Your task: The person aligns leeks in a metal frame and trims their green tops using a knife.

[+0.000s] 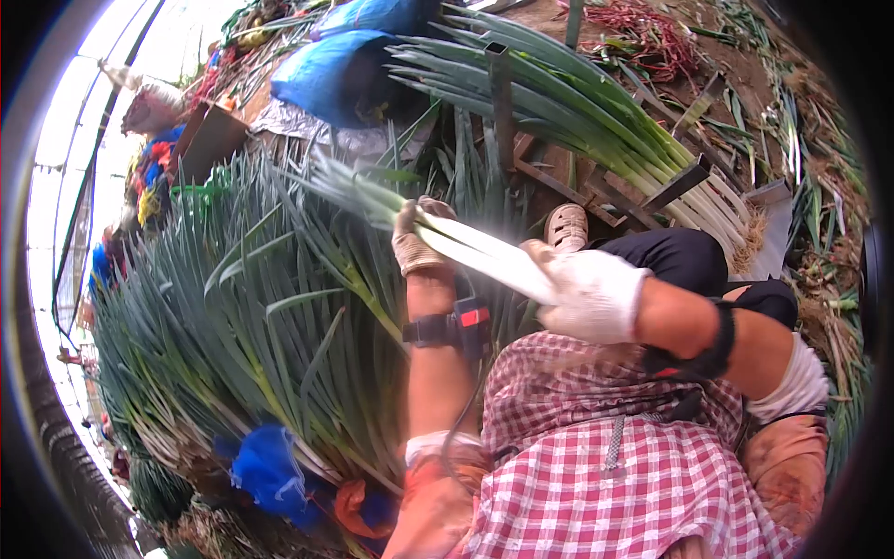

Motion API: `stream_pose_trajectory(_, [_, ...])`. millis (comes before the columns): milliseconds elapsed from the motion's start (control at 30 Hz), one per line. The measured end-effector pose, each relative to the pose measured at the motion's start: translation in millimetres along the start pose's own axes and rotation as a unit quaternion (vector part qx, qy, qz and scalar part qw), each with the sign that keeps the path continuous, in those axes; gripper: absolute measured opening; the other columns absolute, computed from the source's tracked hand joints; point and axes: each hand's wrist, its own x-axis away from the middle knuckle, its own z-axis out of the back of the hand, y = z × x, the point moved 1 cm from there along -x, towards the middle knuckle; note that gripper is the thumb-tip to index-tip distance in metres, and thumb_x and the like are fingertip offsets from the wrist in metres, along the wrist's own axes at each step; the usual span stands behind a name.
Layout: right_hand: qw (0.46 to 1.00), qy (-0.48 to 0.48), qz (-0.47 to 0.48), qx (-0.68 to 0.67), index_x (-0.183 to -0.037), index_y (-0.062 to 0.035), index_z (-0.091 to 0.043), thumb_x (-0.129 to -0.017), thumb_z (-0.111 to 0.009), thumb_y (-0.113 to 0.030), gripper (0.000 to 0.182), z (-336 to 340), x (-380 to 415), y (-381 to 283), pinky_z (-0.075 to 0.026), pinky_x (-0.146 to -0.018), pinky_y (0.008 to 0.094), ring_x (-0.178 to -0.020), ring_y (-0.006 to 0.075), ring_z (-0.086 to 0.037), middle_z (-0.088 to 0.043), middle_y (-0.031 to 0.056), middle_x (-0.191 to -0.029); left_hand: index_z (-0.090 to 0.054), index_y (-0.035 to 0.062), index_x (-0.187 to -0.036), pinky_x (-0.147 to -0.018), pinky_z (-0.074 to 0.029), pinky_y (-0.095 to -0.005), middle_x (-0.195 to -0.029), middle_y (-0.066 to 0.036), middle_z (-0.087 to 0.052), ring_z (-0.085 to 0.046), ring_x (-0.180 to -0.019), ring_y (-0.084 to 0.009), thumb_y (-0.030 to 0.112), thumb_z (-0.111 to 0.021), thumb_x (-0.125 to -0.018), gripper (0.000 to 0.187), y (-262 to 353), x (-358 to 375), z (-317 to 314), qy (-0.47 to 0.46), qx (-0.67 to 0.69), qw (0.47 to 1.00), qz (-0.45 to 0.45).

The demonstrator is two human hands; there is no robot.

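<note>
In the head view I hold a few long green onions (480,253) slantwise in front of me, white ends toward my right and green tops toward the upper left. My left hand (422,235), in a dirty work glove, is closed around them where white turns to green. My right hand (589,293), in a white knitted glove, is closed on their white lower ends. The leaf tips are blurred. To my left stands a big mass of green onions (270,270), roots toward me. More green onions (577,107) lie across a metal frame (500,102) ahead.
Blue bags (331,74) and a cardboard box (209,140) are at the back left. Red netting or twine (643,37) lies on the ground behind the frame. A blue plastic bag (270,470) is low at left. Leaf scraps (824,307) cover the right side.
</note>
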Motion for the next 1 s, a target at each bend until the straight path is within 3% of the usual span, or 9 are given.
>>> stream_pose_trajectory(67, [0.999,-0.024,0.018,0.033,-0.123,-0.0026,-0.04,-0.072,-0.058,-0.018,0.056,27.5,28.5,6.1,-0.051,-0.068,0.0414,-0.077,0.0377,-0.063,-0.062,0.0233,-0.083,-0.057,0.0028,-0.082,-0.074,-0.052,-0.0333,-0.075,-0.008,-0.059,-0.058,-0.071,-0.0224,0.021,-0.069,-0.072,0.024,-1.1,-0.8,-15.9,-0.01,0.032,0.993,-0.116])
stream_pose_trajectory(133, [0.999,-0.007,0.033,-0.031,-0.126,-0.0045,-0.041,-0.07,-0.062,-0.02,0.061,54.8,58.5,14.0,-0.051,-0.071,0.0388,-0.081,0.0348,-0.064,-0.063,0.0216,-0.088,-0.059,0.0048,-0.103,-0.091,-0.046,-0.0368,-0.095,-0.009,-0.061,-0.057,-0.09,-0.0224,0.033,-0.074,-0.071,0.046,-1.6,0.7,-27.5,-0.166,0.097,0.98,-0.053])
stream_pose_trajectory(267, [0.986,-0.054,-0.127,-0.095,-0.129,-0.0016,-0.041,-0.063,-0.066,-0.023,0.074,97.0,116.3,30.9,-0.05,-0.071,0.0345,-0.078,0.0303,-0.064,-0.064,0.0171,-0.089,-0.047,0.0103,-0.127,-0.105,-0.033,-0.0419,-0.122,-0.008,-0.053,-0.05,-0.112,-0.0242,0.047,-0.069,-0.073,0.069,-24.3,5.3,-66.2,-0.342,0.034,0.926,-0.157])
stream_pose_trajectory(333, [0.941,-0.082,-0.271,-0.188,-0.127,0.0004,-0.043,-0.058,-0.069,-0.026,0.078,120.2,140.2,7.6,-0.049,-0.073,0.0337,-0.081,0.0279,-0.063,-0.063,0.0168,-0.09,-0.039,0.0101,-0.135,-0.108,-0.03,-0.0426,-0.127,-0.009,-0.05,-0.048,-0.117,-0.0245,0.059,-0.058,-0.077,0.078,-24.8,2.3,-67.5,-0.295,-0.009,0.93,-0.221])
stream_pose_trajectory(433, [0.972,-0.006,-0.185,-0.146,-0.126,0.0011,-0.046,-0.055,-0.07,-0.028,0.08,114.6,179.1,42.4,-0.048,-0.077,0.0324,-0.083,0.0233,-0.063,-0.064,0.016,-0.093,-0.036,0.0074,-0.136,-0.107,-0.031,-0.0424,-0.133,-0.01,-0.043,-0.046,-0.119,-0.0263,0.071,-0.036,-0.083,0.083,-13.7,2.3,-84.8,-0.173,-0.175,0.889,-0.387])
stream_pose_trajectory(633, [0.956,0.081,-0.261,-0.107,-0.125,0.0027,-0.049,-0.051,-0.07,-0.022,0.08,117.4,222.0,65.4,-0.046,-0.081,0.0311,-0.089,0.0202,-0.061,-0.064,0.0141,-0.099,-0.035,0.0124,-0.138,-0.107,-0.031,-0.0462,-0.136,-0.008,-0.043,-0.044,-0.121,-0.0269,0.072,-0.035,-0.082,0.082,-15.2,1.0,-118.7,-0.164,-0.257,0.898,-0.316])
stream_pose_trajectory(900, [0.95,0.286,-0.111,0.058,-0.118,-0.0057,-0.056,-0.057,-0.07,-0.02,0.065,194.0,216.9,50.8,-0.049,-0.066,0.0366,-0.075,0.0246,-0.064,-0.065,0.0162,-0.086,-0.047,-0.0023,-0.123,-0.103,-0.036,-0.0494,-0.12,-0.017,-0.054,-0.048,-0.118,-0.0297,0.028,-0.049,-0.089,0.046,70.0,-96.9,-180.2,-0.308,-0.389,0.792,-0.355])
stream_pose_trajectory(967, [0.912,0.37,0.098,0.149,-0.115,0.0009,-0.055,-0.072,-0.065,-0.018,0.048,208.2,222.5,55.6,-0.051,-0.059,0.0299,-0.066,0.0184,-0.061,-0.064,0.011,-0.081,-0.047,-0.0059,-0.122,-0.104,-0.029,-0.0581,-0.12,-0.02,-0.053,-0.046,-0.119,-0.034,0.024,-0.052,-0.084,0.048,45.9,-81.8,-253.0,-0.274,-0.501,0.716,-0.401])
stream_pose_trajectory(1000, [0.929,0.33,0.101,0.131,-0.115,0.0026,-0.054,-0.076,-0.063,-0.017,0.045,229.6,222.3,54.0,-0.052,-0.06,0.0295,-0.066,0.0174,-0.061,-0.064,0.0106,-0.082,-0.047,-0.0105,-0.117,-0.102,-0.032,-0.0579,-0.117,-0.025,-0.052,-0.047,-0.116,-0.0382,0.023,-0.051,-0.085,0.047,44.0,-87.0,-282.1,-0.284,-0.483,0.757,-0.337])
